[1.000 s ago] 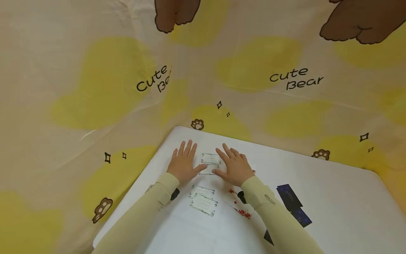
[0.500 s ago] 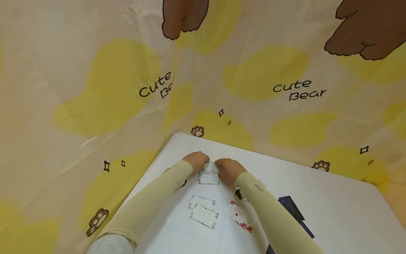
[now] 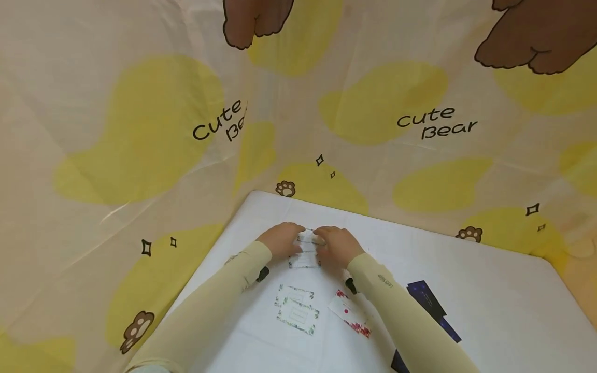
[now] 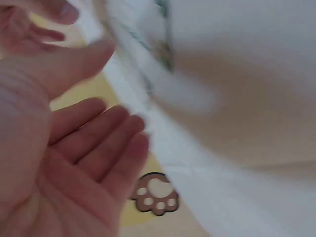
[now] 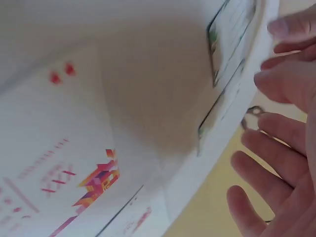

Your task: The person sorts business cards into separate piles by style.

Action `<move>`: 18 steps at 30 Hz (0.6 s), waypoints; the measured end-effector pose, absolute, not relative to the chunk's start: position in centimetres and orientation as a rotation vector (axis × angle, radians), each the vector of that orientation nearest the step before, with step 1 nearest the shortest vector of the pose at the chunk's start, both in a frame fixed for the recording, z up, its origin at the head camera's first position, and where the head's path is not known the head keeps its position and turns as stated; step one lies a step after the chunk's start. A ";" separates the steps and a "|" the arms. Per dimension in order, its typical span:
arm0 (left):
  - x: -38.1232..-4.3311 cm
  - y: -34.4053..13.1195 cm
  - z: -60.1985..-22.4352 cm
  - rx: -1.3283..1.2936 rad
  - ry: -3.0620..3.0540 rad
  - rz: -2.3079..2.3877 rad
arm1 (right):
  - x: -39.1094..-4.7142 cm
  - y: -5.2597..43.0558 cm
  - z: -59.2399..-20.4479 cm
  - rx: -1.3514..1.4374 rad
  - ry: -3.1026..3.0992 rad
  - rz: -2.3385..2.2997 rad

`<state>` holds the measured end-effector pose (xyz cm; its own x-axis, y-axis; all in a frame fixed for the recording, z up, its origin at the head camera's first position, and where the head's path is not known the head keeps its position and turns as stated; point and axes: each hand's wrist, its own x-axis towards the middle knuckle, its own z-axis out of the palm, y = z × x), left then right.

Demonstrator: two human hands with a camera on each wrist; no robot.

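Two white cards with dark line borders and green leaf corners lie between the hands on the white table. The farther card is partly covered by fingertips, and the nearer card sits just below it. My left hand is at their left side, with its loosely bent fingers reaching the farther card's edge. From the right side, my right hand mirrors it. In the wrist views the left hand and the right hand show relaxed, parted fingers, with nothing gripped.
Two overlapping leaf-bordered cards lie nearer the body, beside a red-and-white card. Dark blue cards are at the right, partly under the right sleeve. A bear-print cloth hangs behind the table.
First both hands were spread flat beside the cards. Then the fingers curled in at the farther card's far corners. Now they have loosened and straightened somewhat around it.
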<state>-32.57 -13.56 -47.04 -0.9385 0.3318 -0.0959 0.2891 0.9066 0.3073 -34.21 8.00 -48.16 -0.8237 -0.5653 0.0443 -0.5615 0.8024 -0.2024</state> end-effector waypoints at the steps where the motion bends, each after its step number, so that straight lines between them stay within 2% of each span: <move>1: -31.9 -13.7 -46.9 0.466 2.898 0.451 | -33.6 8.0 -47.9 -0.957 2.952 -0.309; 6: -30.1 -13.8 -46.6 0.455 2.842 0.373 | -31.7 7.9 -48.2 -1.048 2.915 -0.234; 18: -29.2 -13.2 -46.5 0.299 2.785 0.372 | -29.8 7.7 -49.4 -1.049 2.913 -0.245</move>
<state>-29.24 -13.22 -46.47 -0.9285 0.2445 -0.2794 0.1626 0.9443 0.2860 -29.79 7.71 -49.36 -0.7711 -0.6364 0.0200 -0.6308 0.7594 -0.1597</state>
